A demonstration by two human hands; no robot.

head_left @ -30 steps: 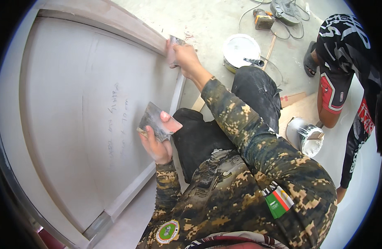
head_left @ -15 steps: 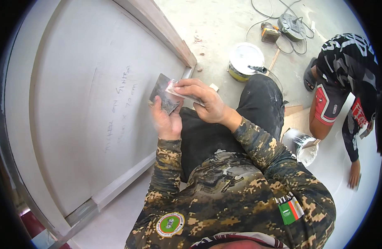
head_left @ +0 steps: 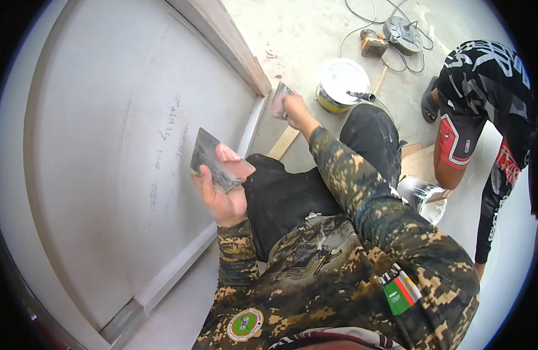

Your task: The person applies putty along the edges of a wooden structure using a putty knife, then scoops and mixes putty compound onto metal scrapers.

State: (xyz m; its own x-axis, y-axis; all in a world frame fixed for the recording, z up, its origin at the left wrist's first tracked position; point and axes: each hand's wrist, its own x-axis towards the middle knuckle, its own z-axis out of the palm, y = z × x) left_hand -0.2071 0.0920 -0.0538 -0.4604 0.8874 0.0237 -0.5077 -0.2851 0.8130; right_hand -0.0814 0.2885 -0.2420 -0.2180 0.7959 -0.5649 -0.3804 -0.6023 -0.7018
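Observation:
My left hand [head_left: 225,204] holds a square metal filler plate [head_left: 207,154] from below, thumb along its near edge. Pink putty [head_left: 229,154] lies on the plate's right part. Out ahead, my right hand [head_left: 296,111] grips a flat putty knife [head_left: 279,100], its blade upright and smeared pinkish. That blade is close to the wooden edge of the large framed white panel [head_left: 146,151]; whether they touch I cannot tell. The panel leans at my left with handwriting on its face.
A bucket with a white lid [head_left: 343,81] stands ahead, a dark handle lying on it. Beyond are a sander-like power tool [head_left: 374,44] and a cable reel [head_left: 403,34]. A putty-smeared pail [head_left: 423,198] sits at my right, beside another person [head_left: 485,93] bending over a white surface.
My right hand has moved away from the plate, forward toward the panel's far edge, with the putty knife. My left hand has lowered slightly, and the pink putty on its plate now shows.

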